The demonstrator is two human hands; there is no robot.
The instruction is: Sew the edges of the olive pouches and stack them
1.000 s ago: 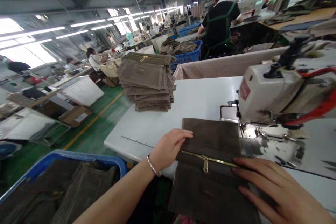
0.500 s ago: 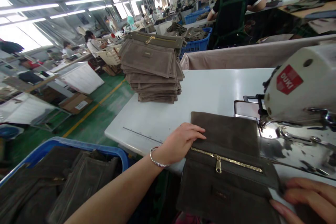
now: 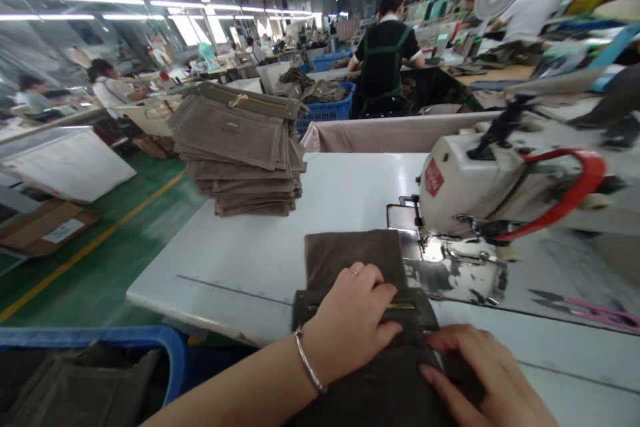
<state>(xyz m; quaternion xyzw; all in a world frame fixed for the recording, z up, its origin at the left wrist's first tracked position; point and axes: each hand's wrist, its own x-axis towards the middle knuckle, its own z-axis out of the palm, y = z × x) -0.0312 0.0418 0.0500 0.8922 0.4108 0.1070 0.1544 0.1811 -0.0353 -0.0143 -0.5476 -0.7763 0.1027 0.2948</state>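
Observation:
A dark brown fabric bag panel (image 3: 357, 257) with a gold zipper (image 3: 403, 306) lies on the white sewing table at its front edge. My left hand (image 3: 353, 320), a bracelet on its wrist, rests over the middle of the zipper with curled fingers; the zipper pull is hidden beneath it. At the panel's right edge, my right hand (image 3: 487, 373) has thumb and forefinger closed on the fabric. Just beyond the panel to the right stands a sewing machine (image 3: 465, 180).
A tall stack of brown pouches (image 3: 240, 153) stands on the table's (image 3: 225, 253) far left. Pink-handled scissors (image 3: 585, 307) lie at right. A blue crate (image 3: 175, 360) of brown pieces sits at lower left. A co-worker (image 3: 387, 53) in dark clothes is ahead.
My left hand has moved from the panel's left edge onto the zipper, covering its pull. My right hand stays at the right edge. The view has swung right.

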